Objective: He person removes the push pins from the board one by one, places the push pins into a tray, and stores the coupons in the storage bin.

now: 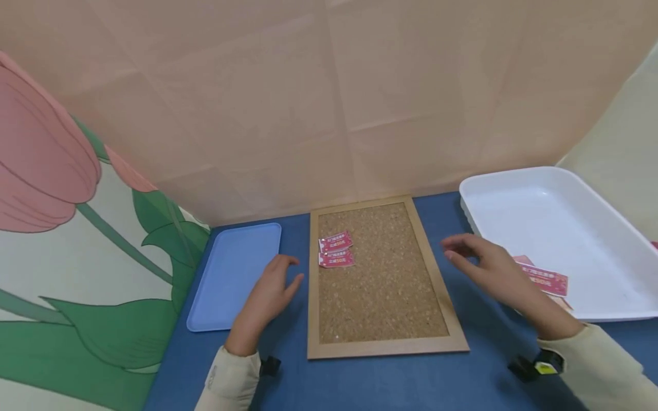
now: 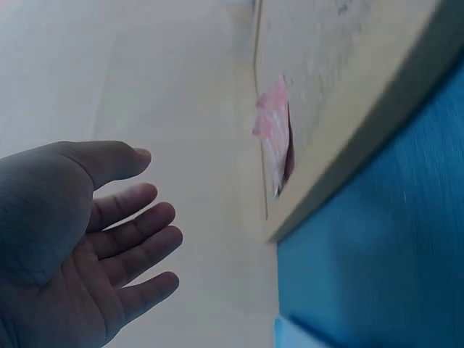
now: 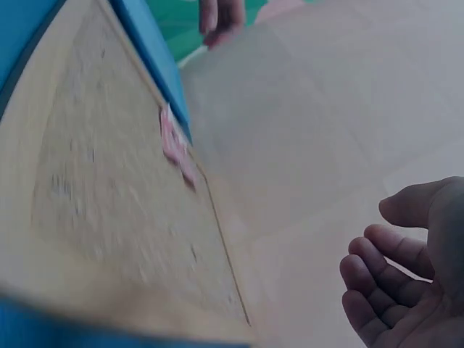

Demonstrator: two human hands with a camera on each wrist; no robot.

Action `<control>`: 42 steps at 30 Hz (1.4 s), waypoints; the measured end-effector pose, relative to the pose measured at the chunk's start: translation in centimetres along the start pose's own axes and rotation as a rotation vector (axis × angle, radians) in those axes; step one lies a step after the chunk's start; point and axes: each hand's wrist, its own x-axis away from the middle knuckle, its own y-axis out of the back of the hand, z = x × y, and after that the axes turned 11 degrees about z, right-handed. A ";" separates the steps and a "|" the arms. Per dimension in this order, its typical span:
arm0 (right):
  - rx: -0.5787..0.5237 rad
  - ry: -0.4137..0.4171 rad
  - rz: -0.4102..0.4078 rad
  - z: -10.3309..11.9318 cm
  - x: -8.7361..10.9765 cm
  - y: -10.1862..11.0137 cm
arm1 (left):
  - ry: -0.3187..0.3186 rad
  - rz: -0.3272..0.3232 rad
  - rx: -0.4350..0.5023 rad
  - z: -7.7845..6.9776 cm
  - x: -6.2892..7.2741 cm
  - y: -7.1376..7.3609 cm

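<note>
A wood-framed cork board (image 1: 385,291) lies on the blue table, with two pink-red printed coupons (image 1: 336,259) at its upper left, one just above the other. My left hand (image 1: 269,294) hovers off the board's left edge, thumb apart from the fingers; its palm (image 2: 80,268) faces the left wrist camera and holds nothing. On the other side, my right hand (image 1: 496,268) hangs between the board and a white tray (image 1: 591,222). Its fingers (image 3: 391,272) are loosely curled around nothing. More coupons (image 1: 547,281) show in the white tray's near left corner, partly hidden by the right wrist.
A shallow light-blue tray (image 1: 231,274) lies left of the board, close to my left hand. Behind the table rises a beige cloth-like wall (image 1: 329,103); a painted tulip mural (image 1: 46,154) covers the left side. The white tray's raised rim stands at the right.
</note>
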 end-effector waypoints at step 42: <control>-0.312 -0.069 0.073 2.6 -7.2 -10.6 | 0.061 0.127 -0.027 -1.2 -6.7 -3.4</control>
